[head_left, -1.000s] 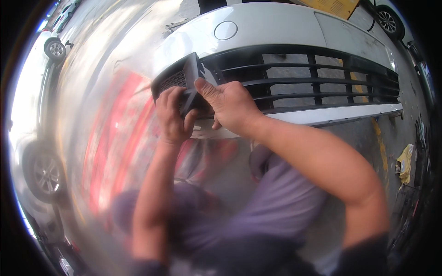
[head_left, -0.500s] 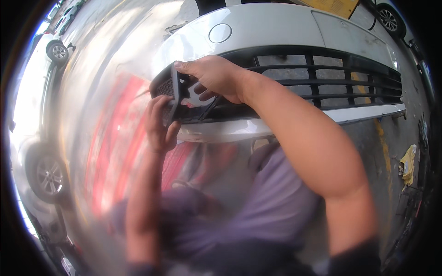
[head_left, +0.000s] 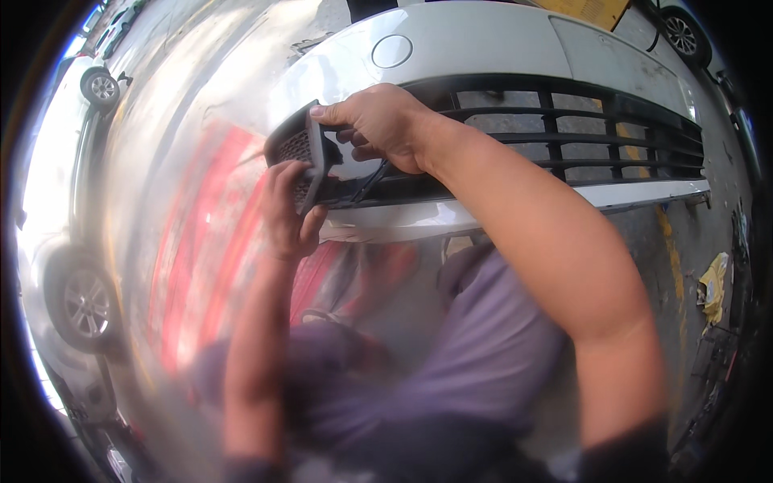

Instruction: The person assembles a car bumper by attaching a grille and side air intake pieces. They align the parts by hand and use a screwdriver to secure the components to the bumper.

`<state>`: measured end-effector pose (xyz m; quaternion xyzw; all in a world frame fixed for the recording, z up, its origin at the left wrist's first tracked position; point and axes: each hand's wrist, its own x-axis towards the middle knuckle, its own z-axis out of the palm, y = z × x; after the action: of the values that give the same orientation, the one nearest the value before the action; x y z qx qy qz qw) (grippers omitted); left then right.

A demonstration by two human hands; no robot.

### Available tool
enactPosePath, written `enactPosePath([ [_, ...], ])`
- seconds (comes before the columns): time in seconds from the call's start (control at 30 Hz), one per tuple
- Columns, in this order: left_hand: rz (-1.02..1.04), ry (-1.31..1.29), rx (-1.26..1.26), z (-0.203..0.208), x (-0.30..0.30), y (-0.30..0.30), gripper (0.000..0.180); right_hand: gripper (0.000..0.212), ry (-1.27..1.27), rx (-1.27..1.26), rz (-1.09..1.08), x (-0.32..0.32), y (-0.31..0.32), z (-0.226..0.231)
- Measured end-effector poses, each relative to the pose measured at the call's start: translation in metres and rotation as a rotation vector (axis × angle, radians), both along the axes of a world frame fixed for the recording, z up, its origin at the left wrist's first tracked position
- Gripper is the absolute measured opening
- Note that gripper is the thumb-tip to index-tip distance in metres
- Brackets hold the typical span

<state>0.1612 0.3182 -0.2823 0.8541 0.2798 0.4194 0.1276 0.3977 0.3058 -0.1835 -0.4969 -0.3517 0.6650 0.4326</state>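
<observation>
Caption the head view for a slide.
Both hands, left hand and right hand, grip a small black grille insert at a white bumper's end.

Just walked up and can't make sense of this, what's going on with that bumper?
A person is working at the left end of a white bumper lying on the ground. Both bare hands are on a small black grille insert at the end of the long black grille. The left hand grips the insert from below, and the right hand holds its top edge, fingers hooked in the opening. The insert sits tilted, not flush. Parked cars stand at the left.
</observation>
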Motion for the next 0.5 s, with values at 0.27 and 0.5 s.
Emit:
enactPosePath([
  [0.27, 0.007, -0.025, 0.014, 0.006, -0.015, 0.004, 0.067, 0.05, 0.231, 0.153, 0.033, -0.047, -0.047, -0.024],
  [0.5, -0.003, -0.029, 0.008, 0.003, -0.008, 0.005, 0.063, 0.044, -0.269, 0.509, -0.455, -0.096, -0.072, -0.06],
])
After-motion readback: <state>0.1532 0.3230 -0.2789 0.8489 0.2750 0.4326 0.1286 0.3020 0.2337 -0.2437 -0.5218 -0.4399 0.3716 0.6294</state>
